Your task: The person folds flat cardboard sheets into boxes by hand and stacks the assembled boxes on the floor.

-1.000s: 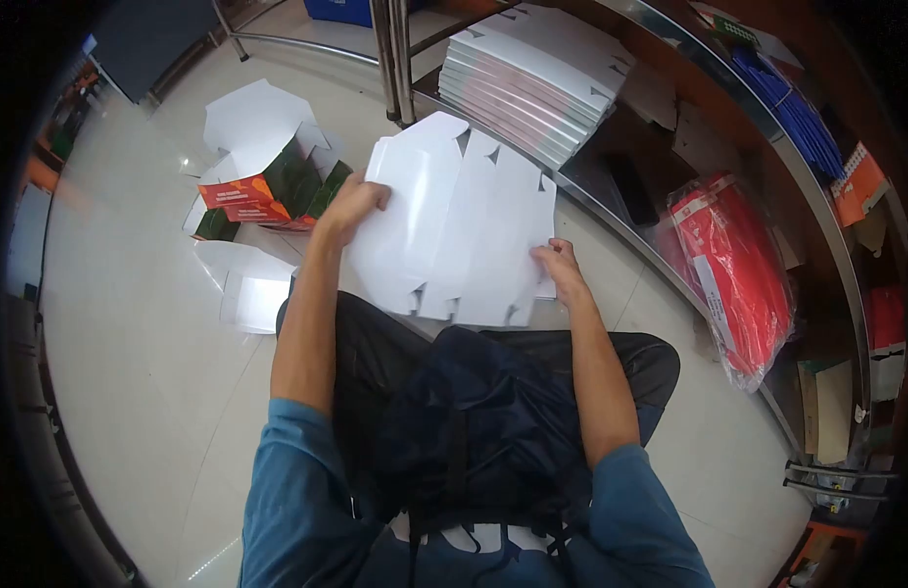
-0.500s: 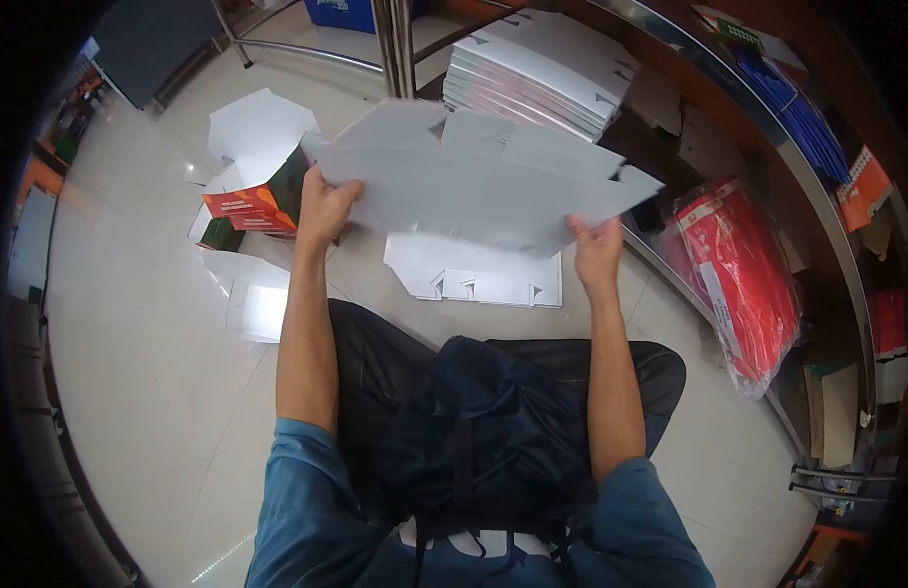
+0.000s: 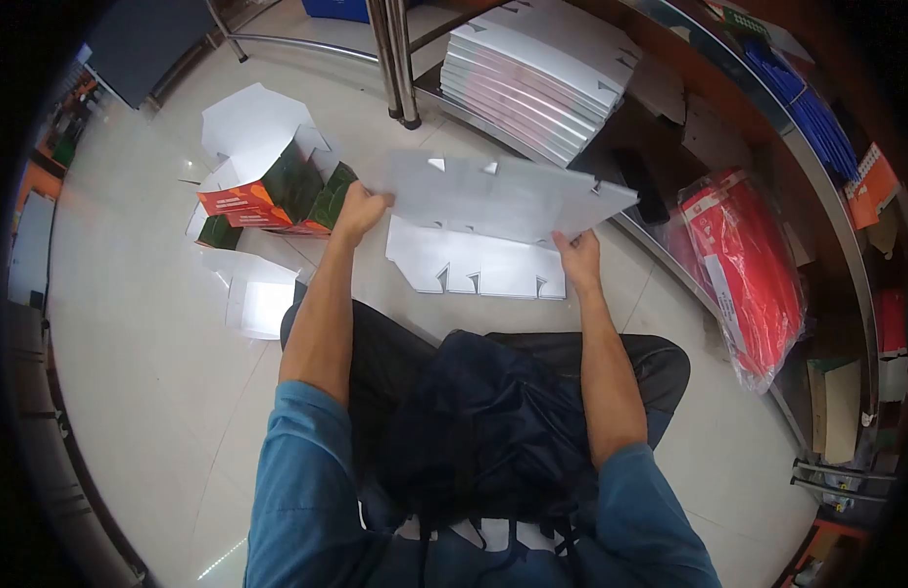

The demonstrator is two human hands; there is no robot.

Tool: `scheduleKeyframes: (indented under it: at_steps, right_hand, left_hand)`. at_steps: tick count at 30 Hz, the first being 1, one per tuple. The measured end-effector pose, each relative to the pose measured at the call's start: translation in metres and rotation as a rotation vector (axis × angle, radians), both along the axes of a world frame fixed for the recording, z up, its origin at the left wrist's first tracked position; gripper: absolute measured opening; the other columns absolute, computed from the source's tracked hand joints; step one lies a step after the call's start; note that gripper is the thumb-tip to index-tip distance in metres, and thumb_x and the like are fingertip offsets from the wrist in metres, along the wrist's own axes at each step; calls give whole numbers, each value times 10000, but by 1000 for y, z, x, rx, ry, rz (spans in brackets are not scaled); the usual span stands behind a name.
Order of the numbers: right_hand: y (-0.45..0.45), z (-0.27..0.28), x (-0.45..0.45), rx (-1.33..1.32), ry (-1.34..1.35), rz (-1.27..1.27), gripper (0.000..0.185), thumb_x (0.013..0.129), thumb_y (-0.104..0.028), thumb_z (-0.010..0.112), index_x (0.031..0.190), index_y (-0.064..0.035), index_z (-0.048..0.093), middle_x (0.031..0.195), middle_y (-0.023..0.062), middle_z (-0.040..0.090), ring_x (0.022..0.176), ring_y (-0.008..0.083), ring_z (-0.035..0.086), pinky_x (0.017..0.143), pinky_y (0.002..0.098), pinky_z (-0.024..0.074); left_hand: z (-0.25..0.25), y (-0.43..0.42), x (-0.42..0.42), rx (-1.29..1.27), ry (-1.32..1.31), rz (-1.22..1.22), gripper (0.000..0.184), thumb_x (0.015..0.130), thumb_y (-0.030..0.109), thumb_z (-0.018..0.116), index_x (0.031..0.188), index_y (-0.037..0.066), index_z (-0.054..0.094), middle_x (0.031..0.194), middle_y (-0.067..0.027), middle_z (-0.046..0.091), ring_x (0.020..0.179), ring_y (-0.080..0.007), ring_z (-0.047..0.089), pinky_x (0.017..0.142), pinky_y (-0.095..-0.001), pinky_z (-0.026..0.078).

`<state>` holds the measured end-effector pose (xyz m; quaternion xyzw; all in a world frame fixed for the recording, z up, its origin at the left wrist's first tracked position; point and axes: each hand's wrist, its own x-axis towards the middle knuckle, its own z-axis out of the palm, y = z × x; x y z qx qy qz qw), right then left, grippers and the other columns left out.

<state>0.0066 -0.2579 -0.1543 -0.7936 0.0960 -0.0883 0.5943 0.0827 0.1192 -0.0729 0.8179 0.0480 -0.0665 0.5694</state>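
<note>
A white notched cardboard sheet (image 3: 483, 196) is held up at a tilt between my two hands. My left hand (image 3: 361, 211) pinches its left end, and my right hand (image 3: 579, 257) grips the lower edge near the right end. Beneath and behind it, more white cardboard (image 3: 474, 265) lies flat on the floor in front of my crossed legs, its notched edge toward me. Left of my left hand stand red and green printed boxes (image 3: 248, 204) with white flaps open.
A stack of folded white cardboard (image 3: 532, 78) rests on the metal-edged shelf at the upper right. Red items in clear plastic (image 3: 738, 279) lie farther right. Metal legs (image 3: 393, 69) stand at the top centre. A dark bag (image 3: 483, 421) is on my lap.
The held sheet has gone from nearly flat to raised and tilted, uncovering the white cardboard on the floor. Since the middle frame it has lowered slightly. Both hands keep hold of it.
</note>
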Motion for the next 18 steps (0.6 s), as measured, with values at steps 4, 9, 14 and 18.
scheduleKeyframes:
  at_steps: [4,9,14,18]
  right_hand:
    - [2,4,-4,120,-69,27,422,888,-60,666,1260,62,509,1223,179,613,1126,233,600,962,328,465]
    - [4,2,-1,-16,97,19,440,888,-75,659,1272,64,496,1214,179,615,1125,249,600,976,327,453]
    - [5,-4,3,38,-101,-46,469,863,-112,681,1276,34,513,1192,176,628,1112,271,600,980,356,440]
    - [20,38,-5,-69,-193,-123,442,847,-122,700,1235,25,551,1156,165,645,1078,258,611,966,362,445]
  left_hand:
    - [-17,3,-3,-9,-40,20,351,735,84,658,1068,-26,661,1013,-76,685,916,-172,614,831,-314,465]
    - [-28,3,1,-3,-37,16,342,728,81,657,1051,-29,661,1006,-81,685,912,-181,614,837,-319,463]
    - [-29,4,5,33,-12,15,401,728,74,648,1114,-35,633,1059,-99,681,968,-209,622,880,-327,457]
    - [-37,1,8,-42,-143,101,455,743,72,641,1179,-46,589,1107,-128,667,1013,-232,628,913,-325,457]
